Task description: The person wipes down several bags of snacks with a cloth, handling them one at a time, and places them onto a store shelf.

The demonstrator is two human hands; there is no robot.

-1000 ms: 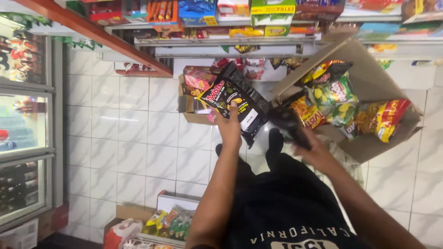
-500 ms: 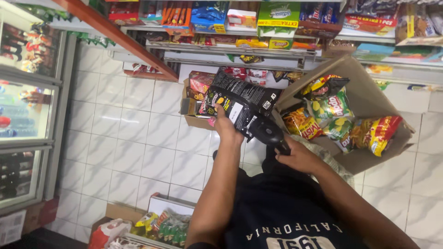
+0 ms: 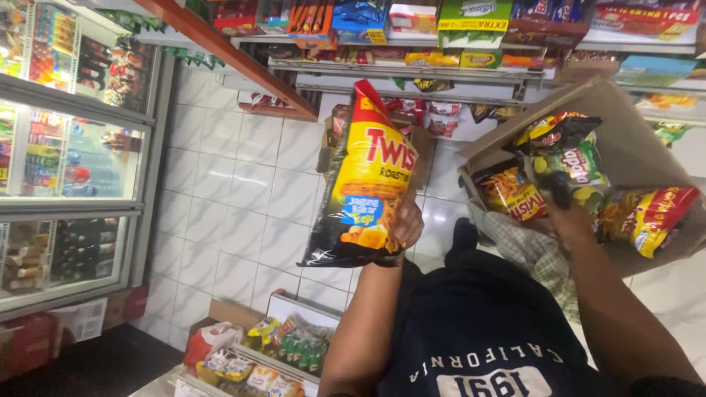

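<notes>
Down at chest height, I am watching the left hand gripping a large snack bag by its lower right edge, fingers curled behind the foil. It is holding the bag upright and lifted clear of the body, its printed face turned toward the camera, probably so the front can be checked. The bag is yellow through the middle, red at the crimped top and black at the bottom, with a small blue panel and a picture of pale snack pieces low on the front.

To the right, the right hand is reaching into a tilted cardboard box, closing on something dark there; I cannot tell what, or how firmly. The box is leaning open toward the person, which is keeping its contents within reach: an orange-and-red snack packet at the near corner, a green-and-black packet in the middle, and a red-and-yellow packet lying along the lower flap.

Above, shelves are carrying rows of small boxes in orange, blue, green and red. At far left a glass-door cooler is showing bottles. Below, an open carton on the white-tiled floor is holding more small coloured packets.
</notes>
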